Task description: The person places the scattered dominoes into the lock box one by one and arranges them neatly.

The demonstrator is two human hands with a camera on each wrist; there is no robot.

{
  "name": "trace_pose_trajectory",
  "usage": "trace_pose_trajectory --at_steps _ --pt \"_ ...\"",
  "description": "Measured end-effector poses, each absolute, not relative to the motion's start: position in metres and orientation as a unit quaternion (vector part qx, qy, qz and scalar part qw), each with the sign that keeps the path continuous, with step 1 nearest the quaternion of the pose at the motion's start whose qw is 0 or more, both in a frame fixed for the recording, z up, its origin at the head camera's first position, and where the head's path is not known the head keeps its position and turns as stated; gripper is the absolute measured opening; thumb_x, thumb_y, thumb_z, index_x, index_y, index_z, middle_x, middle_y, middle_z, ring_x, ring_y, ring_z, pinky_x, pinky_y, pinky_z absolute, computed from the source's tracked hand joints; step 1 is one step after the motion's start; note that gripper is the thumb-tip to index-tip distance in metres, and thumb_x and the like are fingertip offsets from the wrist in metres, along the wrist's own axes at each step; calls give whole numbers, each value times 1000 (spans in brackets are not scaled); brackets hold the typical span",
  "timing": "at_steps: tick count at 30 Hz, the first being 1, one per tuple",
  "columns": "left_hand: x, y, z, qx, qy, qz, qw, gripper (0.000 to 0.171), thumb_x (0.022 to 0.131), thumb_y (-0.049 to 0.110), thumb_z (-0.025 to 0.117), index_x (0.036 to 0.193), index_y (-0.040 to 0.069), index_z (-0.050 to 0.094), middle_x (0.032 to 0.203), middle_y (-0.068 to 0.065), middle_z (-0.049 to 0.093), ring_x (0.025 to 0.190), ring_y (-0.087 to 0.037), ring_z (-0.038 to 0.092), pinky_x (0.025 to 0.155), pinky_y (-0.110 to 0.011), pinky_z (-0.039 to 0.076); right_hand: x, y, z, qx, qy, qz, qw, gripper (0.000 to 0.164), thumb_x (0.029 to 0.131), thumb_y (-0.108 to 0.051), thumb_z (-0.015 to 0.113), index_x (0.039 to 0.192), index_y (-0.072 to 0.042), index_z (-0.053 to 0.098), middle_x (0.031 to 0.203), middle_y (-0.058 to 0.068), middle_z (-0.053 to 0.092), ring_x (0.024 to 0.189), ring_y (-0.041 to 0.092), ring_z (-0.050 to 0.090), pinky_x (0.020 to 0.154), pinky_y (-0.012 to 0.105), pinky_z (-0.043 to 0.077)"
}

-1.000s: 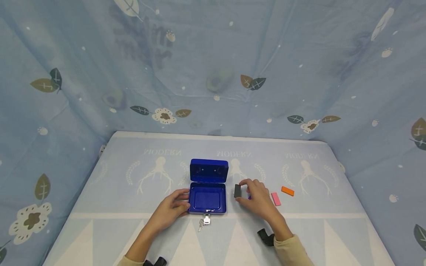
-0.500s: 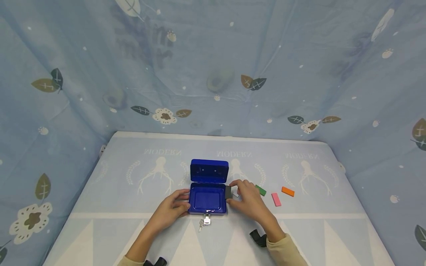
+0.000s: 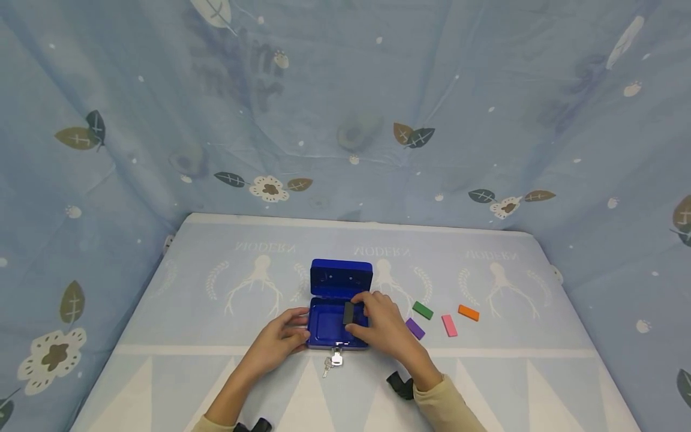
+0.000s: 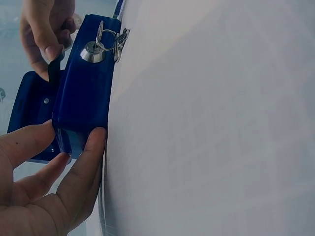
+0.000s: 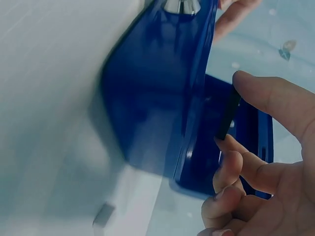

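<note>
A blue metal cash box [image 3: 315, 343] stands on the table with its lid [image 3: 341, 265] tipped back. In the head view, my left hand [image 3: 278, 341] rests its fingertips against the box's left end, and the left wrist view shows them touching the wall near the rim and the base. Over the right part of the box interior, my right hand [image 3: 384, 324] pinches a dark grey block [image 3: 348, 313] between thumb and fingers. That block [image 5: 228, 114] appears edge-on in the right wrist view. At the front, keys [image 4: 118, 45] on a ring hang from the lock [image 4: 92, 53].
To the right of the box lie a green block [image 3: 423, 310], a purple block [image 3: 415, 329], a pink block [image 3: 449, 326] and an orange block [image 3: 468, 312]. A patterned cloth [image 3: 345, 108] hangs behind the table. Another small block [image 5: 104, 215] shows in the right wrist view.
My right hand has carried the dark grey block leftward, from beside the box to over its interior. The green and purple blocks have come into full view. My left hand stays at the box.
</note>
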State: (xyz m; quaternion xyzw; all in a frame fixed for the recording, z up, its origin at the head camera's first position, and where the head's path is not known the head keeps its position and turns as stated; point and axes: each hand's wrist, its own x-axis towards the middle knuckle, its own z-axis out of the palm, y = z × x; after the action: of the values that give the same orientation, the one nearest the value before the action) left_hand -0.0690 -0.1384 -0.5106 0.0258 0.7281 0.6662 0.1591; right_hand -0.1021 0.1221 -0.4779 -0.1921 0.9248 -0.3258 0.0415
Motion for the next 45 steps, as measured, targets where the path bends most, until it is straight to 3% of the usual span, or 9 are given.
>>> trace_pose_trajectory --at_steps 23,45 --pt "-70 -139 -509 31 717 675 170 50 96 -2 62 143 -4 46 134 -29 51 116 -38 60 86 -35 59 -106 69 -498 -244 922 -298 45 45 82 -34 82 117 -12 63 82 -8 49 79 12 48 71 30 41" --pt "-70 -140 -510 30 715 677 175 52 97 2 64 144 -4 45 136 -29 50 120 -40 57 86 -34 59 -112 53 -508 -221 927 -281 111 44 83 -29 84 117 -12 61 80 -6 53 75 11 51 63 27 44"
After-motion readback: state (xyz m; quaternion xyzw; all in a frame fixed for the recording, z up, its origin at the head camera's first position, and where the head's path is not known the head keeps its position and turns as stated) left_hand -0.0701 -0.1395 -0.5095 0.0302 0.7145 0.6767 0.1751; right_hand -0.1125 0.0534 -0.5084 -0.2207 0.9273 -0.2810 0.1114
